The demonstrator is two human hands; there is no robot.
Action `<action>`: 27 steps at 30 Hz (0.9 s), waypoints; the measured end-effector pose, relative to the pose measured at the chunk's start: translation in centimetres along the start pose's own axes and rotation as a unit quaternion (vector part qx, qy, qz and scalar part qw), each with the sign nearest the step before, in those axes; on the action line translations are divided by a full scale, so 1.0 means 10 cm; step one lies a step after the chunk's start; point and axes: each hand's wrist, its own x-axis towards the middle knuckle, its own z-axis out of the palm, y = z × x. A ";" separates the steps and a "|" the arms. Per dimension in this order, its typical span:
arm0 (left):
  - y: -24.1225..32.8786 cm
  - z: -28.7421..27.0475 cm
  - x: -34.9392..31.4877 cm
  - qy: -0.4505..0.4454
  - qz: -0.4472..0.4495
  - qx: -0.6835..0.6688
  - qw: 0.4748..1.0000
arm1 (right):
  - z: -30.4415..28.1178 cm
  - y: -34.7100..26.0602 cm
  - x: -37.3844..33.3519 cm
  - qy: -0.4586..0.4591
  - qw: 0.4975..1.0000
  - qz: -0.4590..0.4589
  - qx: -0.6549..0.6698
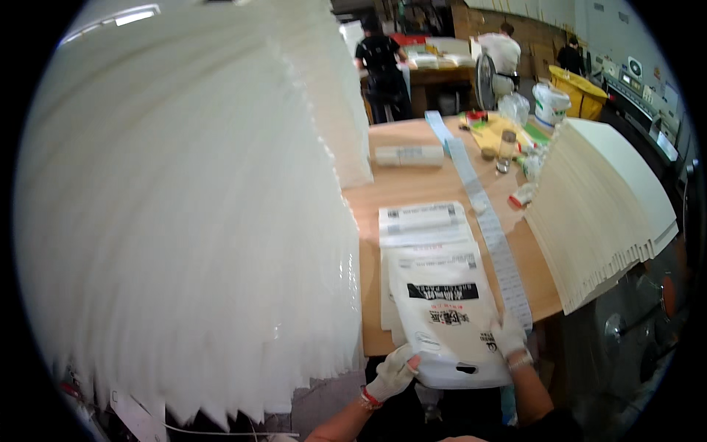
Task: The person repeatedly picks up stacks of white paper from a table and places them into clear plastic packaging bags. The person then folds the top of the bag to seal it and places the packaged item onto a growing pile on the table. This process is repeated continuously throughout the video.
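Note:
A white plastic bag (447,302) with black and red print and a cut-out handle hole lies with its handle end toward me, hanging over the table's near edge. My left hand (394,374), in a white knitted glove with a red cuff, grips its lower left corner, thumb on top. At the lower right edge, my gloved right hand (510,337) holds the other side; some of its fingers are hidden. Beneath the bag and beyond it lies a stack of similar printed bags (422,221).
A tall stack of white sheets (184,214) fills the left. On the wooden table (405,183) are a white roll (409,155), a long label strip (490,228), a glass jar (506,151) and a red-and-white glove (523,195). Cream sheets (589,214) stand stacked at right. People work behind.

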 end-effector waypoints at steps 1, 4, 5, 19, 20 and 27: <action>0.17 0.00 0.19 -0.038 0.009 -0.062 0.997 | 0.03 0.18 -0.22 -0.031 0.999 0.009 0.034; 0.57 0.10 0.38 -0.038 0.162 0.131 0.977 | 0.59 0.29 -0.52 -0.104 0.793 -0.029 0.600; 0.94 0.09 0.40 -0.070 0.205 0.181 0.959 | 0.61 0.14 -0.66 -0.069 0.725 -0.054 0.684; 4.93 -1.69 0.09 0.358 0.419 0.127 0.825 | -3.24 -3.84 -0.50 0.058 0.696 -0.579 0.420; 5.07 -2.03 0.10 0.396 0.383 0.199 0.811 | -3.30 -4.08 -0.61 0.022 0.673 -0.583 0.454; 4.87 -3.44 -0.49 0.474 -0.055 0.338 0.811 | -3.17 -5.06 -1.00 0.015 0.782 -0.559 0.276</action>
